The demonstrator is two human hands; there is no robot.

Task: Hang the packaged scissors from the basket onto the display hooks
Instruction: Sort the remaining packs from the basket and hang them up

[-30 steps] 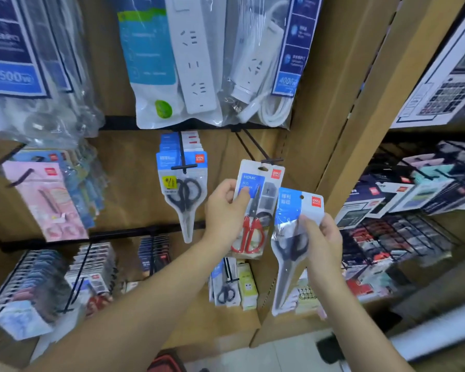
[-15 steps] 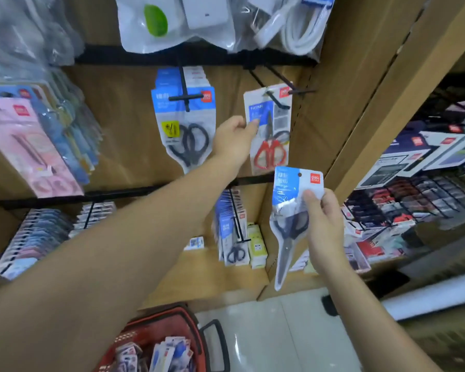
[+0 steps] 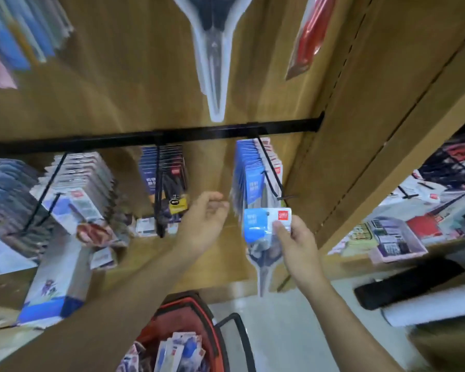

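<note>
Right hand (image 3: 298,245) pinches the scissors pack (image 3: 258,226) by a card corner, likely leaving its hole clear for the hook (image 3: 273,170); left hand (image 3: 204,224) loosely curled, empty

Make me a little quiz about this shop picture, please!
1. True or false: the left hand holds a pack.
2. Which hand pinches the blue-carded scissors pack? A: left hand. B: right hand.
3. Fill in: the basket below the arms is ___.
Key: 1 false, it holds nothing; 2 B; 3 red.
</note>
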